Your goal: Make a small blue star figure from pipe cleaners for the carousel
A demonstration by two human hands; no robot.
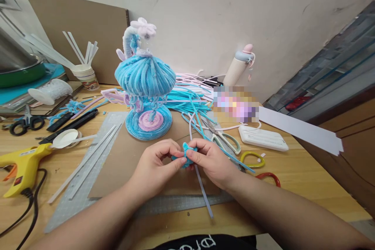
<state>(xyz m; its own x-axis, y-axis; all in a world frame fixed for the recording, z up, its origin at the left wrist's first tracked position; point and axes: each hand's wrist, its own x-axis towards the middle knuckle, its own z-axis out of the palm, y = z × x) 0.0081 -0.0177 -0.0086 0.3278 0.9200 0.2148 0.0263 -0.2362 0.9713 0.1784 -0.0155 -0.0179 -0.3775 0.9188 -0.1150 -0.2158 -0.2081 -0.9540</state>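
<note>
My left hand (156,166) and my right hand (212,162) meet over a brown cardboard sheet (123,164), and both pinch a small blue pipe-cleaner piece (186,155) between fingertips. A pale lilac pipe cleaner (203,191) runs from under my right hand toward the table's front edge. Just behind the hands stands a blue and pink pipe-cleaner figure (145,82) shaped like a dome on a round base, topped by a white flower.
A yellow glue gun (25,164) with a black cord lies at the left, near black scissors (23,123) and a paper cup of white strips (84,72). Loose blue and pink pipe cleaners (190,99), white-handled scissors (225,140), a white power bank (262,137) and a bottle (238,66) lie right of the figure.
</note>
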